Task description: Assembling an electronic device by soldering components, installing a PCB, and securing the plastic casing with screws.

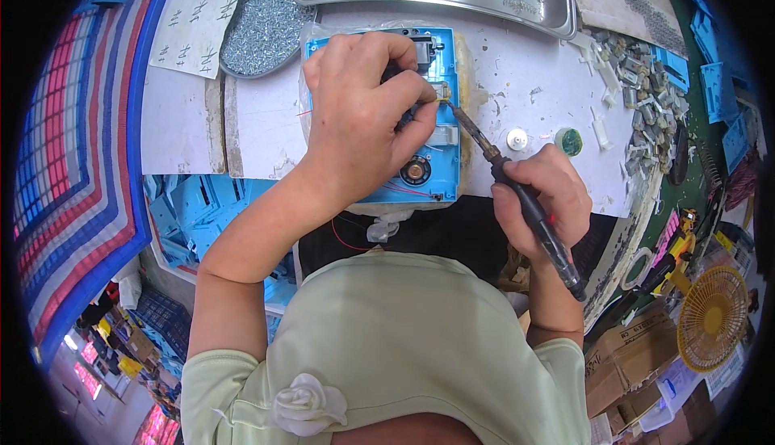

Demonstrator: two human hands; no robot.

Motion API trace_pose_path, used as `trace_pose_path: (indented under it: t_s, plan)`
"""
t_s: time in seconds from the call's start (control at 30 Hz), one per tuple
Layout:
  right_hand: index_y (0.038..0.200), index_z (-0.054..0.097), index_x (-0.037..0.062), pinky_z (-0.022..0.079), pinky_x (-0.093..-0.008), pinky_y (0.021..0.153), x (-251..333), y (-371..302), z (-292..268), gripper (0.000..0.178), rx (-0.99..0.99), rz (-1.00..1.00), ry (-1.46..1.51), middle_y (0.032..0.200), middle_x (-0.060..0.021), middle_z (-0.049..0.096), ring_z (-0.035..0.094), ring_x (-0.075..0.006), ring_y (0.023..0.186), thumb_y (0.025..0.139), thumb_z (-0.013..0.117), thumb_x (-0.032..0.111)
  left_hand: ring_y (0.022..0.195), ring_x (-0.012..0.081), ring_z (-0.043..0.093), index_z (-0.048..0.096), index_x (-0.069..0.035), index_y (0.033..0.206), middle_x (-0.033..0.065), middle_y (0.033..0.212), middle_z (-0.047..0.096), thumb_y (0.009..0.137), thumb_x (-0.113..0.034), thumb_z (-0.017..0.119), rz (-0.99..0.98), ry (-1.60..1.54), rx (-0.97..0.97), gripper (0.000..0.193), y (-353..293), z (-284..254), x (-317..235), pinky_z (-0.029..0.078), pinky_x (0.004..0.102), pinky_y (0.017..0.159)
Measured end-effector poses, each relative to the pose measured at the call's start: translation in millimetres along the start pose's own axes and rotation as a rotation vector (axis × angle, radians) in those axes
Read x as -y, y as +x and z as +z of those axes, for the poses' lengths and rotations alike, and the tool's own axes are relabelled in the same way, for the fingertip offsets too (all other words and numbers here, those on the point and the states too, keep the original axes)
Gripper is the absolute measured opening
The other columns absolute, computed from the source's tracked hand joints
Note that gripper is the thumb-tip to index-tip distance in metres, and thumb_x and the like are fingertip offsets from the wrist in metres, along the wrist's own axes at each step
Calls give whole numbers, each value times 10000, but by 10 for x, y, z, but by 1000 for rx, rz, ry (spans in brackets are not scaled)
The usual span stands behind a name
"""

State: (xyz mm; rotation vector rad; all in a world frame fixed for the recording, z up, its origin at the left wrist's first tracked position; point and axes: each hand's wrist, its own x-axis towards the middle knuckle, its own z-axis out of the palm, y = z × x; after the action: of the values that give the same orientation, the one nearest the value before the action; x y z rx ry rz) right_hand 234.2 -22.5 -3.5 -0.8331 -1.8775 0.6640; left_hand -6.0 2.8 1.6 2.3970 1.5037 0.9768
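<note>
A blue plastic case half [449, 172] lies open-side up on the table before me. Inside it are a small round speaker [416, 170], thin red wires and small metal and grey parts. My left hand [359, 102] covers the case's left side, its fingers curled in a pinch; what they hold is hidden. My right hand [557, 199] grips a black soldering iron [539, 223] by its handle. The iron's tip touches or hovers just at a small part [441, 92] near the case's right edge, close to my left fingertips.
Right of the case stand a white round piece [517, 139] and a small green-filled tin [568, 141]. A heap of small metal-and-plastic parts [650, 114] lies farther right. At the back are a steel compartment tray [500, 1] and a bowl of screws [266, 25]. Blue cases [198, 203] sit lower left.
</note>
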Motion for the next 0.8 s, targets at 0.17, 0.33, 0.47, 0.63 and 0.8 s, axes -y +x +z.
trace_pose_path:
  t_s: [0.17, 0.33, 0.47, 0.63, 0.8]
  plan:
    - [1001, 684, 7, 369, -307, 487, 29, 15, -1, 288, 1, -18, -19, 675, -69, 628, 494, -190, 530, 750, 824, 5, 963, 243, 517, 718, -116, 822, 34, 1008, 590, 688, -123, 818, -5, 10, 5, 167, -1, -6, -8, 326, 406, 863]
    - [992, 692, 8, 373, -305, 486, 66, -7, -61, 285, -8, 29, -23, 671, -72, 631, 503, -194, 532, 741, 826, 5, 970, 242, 527, 719, -120, 825, 35, 1010, 593, 689, -127, 817, -2, 28, 5, 168, 1, -12, -23, 325, 407, 869]
    - [994, 697, 4, 375, -298, 488, 55, -6, -61, 289, -15, 22, -32, 675, -73, 638, 504, -194, 530, 736, 828, 7, 971, 241, 530, 717, -122, 823, 34, 1008, 594, 688, -128, 819, -1, 34, -2, 169, 3, -10, -28, 325, 408, 872]
    - [991, 700, 4, 374, -297, 490, 49, -8, -68, 291, -16, 20, -54, 686, -76, 646, 508, -192, 536, 732, 832, 8, 967, 235, 539, 731, -120, 842, 32, 1007, 599, 707, -130, 820, 0, 36, 2, 163, -8, -13, -25, 328, 410, 873]
    - [989, 693, 3, 371, -296, 490, 17, -5, -97, 286, -37, -1, -55, 694, -82, 655, 508, -190, 537, 741, 835, 9, 933, 231, 553, 749, -112, 871, 34, 979, 608, 742, -130, 814, 8, 1, -12, 146, -16, -46, 2, 345, 398, 856]
